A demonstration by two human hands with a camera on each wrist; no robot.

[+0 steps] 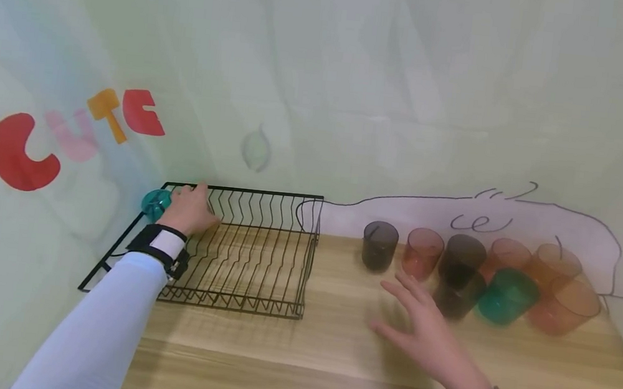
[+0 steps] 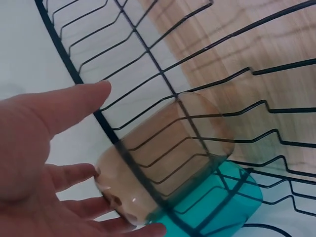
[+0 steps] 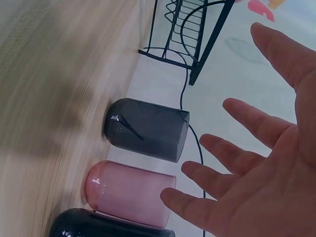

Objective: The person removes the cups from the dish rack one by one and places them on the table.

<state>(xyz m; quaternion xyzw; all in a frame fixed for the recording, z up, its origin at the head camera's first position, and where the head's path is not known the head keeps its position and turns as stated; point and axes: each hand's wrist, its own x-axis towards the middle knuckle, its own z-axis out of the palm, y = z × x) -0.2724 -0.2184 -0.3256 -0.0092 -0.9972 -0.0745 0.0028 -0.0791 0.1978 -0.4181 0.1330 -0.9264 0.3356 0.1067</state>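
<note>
At the rack's far left end is my left hand (image 1: pixel 188 211), thumb raised. In the left wrist view its fingertips touch the rounded base of an amber clear cup (image 2: pixel 170 138), while the thumb stands apart from it. Beside that cup lies a teal cup (image 2: pixel 244 202), with wires of the black dish rack (image 1: pixel 267 303) crossing both. Over the table, my right hand (image 1: pixel 427 343) has its fingers spread and holds nothing. Nearest to it are a grey cup (image 1: pixel 379 248) and a pink cup (image 3: pixel 133 192), both standing upright with their mouths up.
Further right stand more clear cups: a dark cup (image 1: pixel 463 253), a second dark cup (image 1: pixel 456 299), a teal cup (image 1: pixel 507 298) and several pink and orange ones. A pale printed cloth (image 1: pixel 326 96) hangs behind the wooden table (image 1: pixel 250 364).
</note>
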